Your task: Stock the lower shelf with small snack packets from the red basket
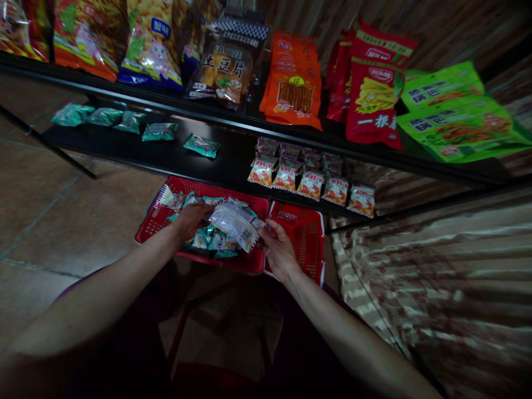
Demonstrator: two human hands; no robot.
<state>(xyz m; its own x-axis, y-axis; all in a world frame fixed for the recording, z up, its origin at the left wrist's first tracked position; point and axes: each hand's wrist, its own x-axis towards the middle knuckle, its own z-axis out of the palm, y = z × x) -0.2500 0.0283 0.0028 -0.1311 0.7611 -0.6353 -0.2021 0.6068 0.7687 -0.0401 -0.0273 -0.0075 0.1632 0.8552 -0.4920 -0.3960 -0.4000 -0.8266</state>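
Observation:
Above a red plastic basket [245, 266], a white snack packet [235, 219] with a printed back and barcode is stretched between my two hands. My left hand [192, 219] grips its left end, fingers partly hidden behind it. At the lower right corner, my right hand [279, 246] pinches the packet between thumb and fingers. Beneath it, several teal snack packets [222, 242] lie in the basket, and a white packet [166, 197] rests at its left end.
On the lower shelf [233, 174] sit spaced teal packets [160, 131] at left and rows of small white-and-orange packets [311, 183] at right. The upper shelf's black edge [233, 119] carries larger snack bags [293, 83]. A second red basket [307, 235] stands to the right, beside a striped curtain [440, 266].

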